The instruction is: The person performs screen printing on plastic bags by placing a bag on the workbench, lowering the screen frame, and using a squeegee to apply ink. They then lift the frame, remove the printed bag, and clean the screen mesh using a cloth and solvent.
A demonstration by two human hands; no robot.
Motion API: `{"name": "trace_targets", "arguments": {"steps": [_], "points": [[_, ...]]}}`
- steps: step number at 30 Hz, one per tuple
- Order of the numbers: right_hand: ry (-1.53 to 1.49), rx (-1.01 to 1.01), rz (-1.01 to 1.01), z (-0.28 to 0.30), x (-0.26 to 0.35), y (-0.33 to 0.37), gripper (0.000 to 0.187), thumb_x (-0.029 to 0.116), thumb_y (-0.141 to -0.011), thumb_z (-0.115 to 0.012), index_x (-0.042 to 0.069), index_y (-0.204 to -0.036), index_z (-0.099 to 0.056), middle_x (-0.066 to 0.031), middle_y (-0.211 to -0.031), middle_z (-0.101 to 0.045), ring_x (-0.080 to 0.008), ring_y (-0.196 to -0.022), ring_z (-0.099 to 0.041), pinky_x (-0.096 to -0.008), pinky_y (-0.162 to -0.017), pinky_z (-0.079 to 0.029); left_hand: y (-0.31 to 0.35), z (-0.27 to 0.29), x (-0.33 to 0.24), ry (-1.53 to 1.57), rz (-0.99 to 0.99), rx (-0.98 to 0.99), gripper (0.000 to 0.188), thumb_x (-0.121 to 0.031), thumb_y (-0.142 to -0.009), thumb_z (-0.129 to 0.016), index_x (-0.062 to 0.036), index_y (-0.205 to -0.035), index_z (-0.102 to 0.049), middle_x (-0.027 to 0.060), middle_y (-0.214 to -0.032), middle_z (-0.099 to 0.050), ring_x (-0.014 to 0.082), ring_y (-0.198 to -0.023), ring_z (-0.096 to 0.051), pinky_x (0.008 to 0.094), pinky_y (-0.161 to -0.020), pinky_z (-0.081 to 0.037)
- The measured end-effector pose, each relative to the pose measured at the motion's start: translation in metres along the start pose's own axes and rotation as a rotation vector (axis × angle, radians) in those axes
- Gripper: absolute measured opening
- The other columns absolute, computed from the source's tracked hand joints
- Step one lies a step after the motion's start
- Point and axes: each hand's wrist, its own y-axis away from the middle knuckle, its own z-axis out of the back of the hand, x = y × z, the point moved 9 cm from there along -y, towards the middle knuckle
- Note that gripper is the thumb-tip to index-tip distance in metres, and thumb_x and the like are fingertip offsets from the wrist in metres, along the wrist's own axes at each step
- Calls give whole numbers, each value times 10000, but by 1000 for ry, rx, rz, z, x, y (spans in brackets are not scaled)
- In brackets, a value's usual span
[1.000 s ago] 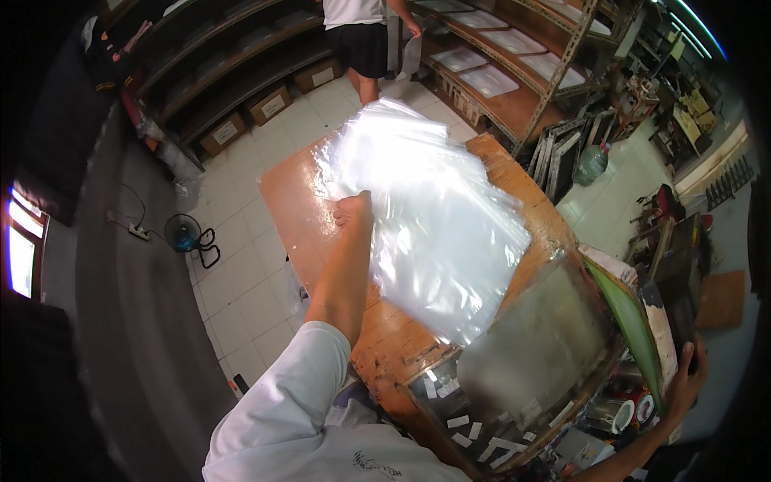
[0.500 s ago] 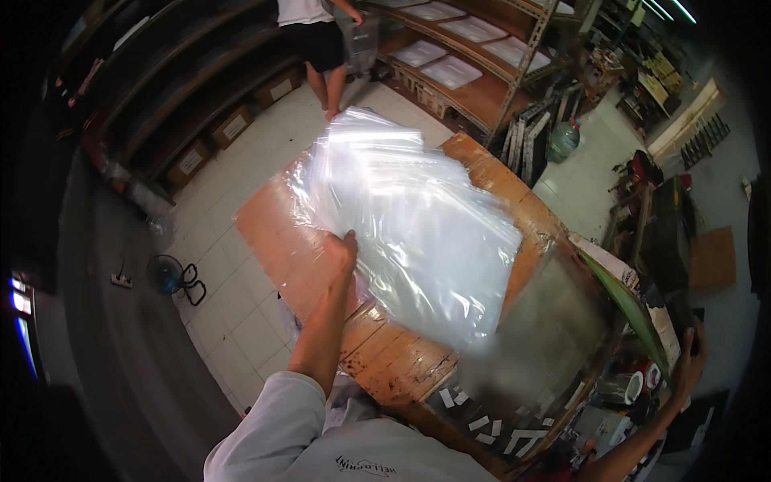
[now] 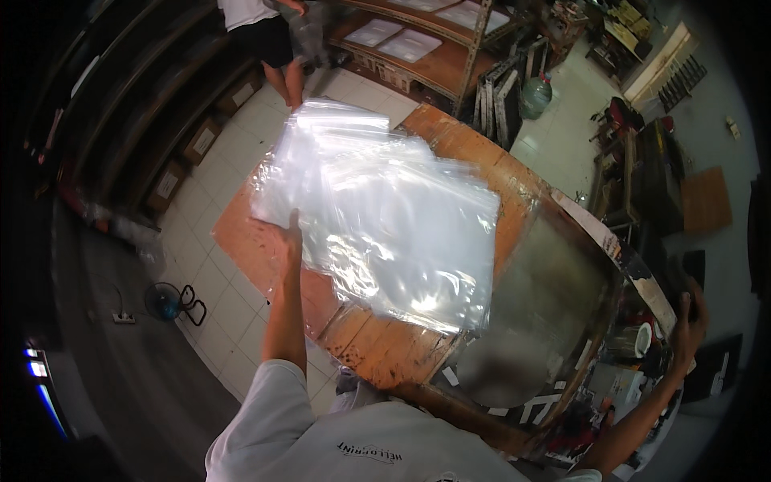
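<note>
A fanned stack of clear plastic bags (image 3: 409,233) lies across the orange-brown wooden table (image 3: 385,341). My left hand (image 3: 281,238) is at the stack's left edge, thumb and fingers spread, fingertips touching the plastic. Far to the right, my right hand (image 3: 688,325) is closed round the near end of a long, pale, worn frame (image 3: 614,249), seen almost edge-on and tilted up. Between the stack and that frame lies a hazy, see-through panel (image 3: 554,273) with a dark round blurred patch near its front. Some of my right fingers are hidden.
Another person (image 3: 261,40) stands beyond the table. Shelves with clear trays (image 3: 393,40) are behind, dark shelves with cardboard boxes (image 3: 201,140) at left. A fan (image 3: 165,301) stands on the tiled floor; a large water bottle (image 3: 536,96) is at far right. Cans (image 3: 630,341) crowd my right arm.
My left hand has moved left along the stack's edge. The frame in my right hand has tilted further up, and its green face no longer shows. The whole view has shifted somewhat.
</note>
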Motion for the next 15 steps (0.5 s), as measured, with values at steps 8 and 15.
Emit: {"name": "trace_targets", "arguments": {"steps": [8, 15], "points": [[13, -30, 5, 0, 4, 0, 460, 340, -1010, -632, 6, -1326, -651, -174, -1340, -652, -295, -1275, -585, -404, -1105, -411, 217, 3, -57, -374, -354, 547, 973, -616, -977, -498, 8, -1620, -122, 305, -1667, -93, 416, -1573, 3, 685, -1204, -5], [15, -78, -9, 6, 4, 5, 444, 319, -987, -671, 13, -1309, -668, -175, -1322, -663, -287, -1267, -593, -398, -1108, -416, 169, -25, -55, -317, -680, 499, 882, -665, -1005, -356, -42, -1617, -232, 244, -1681, -157, 405, -1576, -24, 670, -1217, 6]]}}
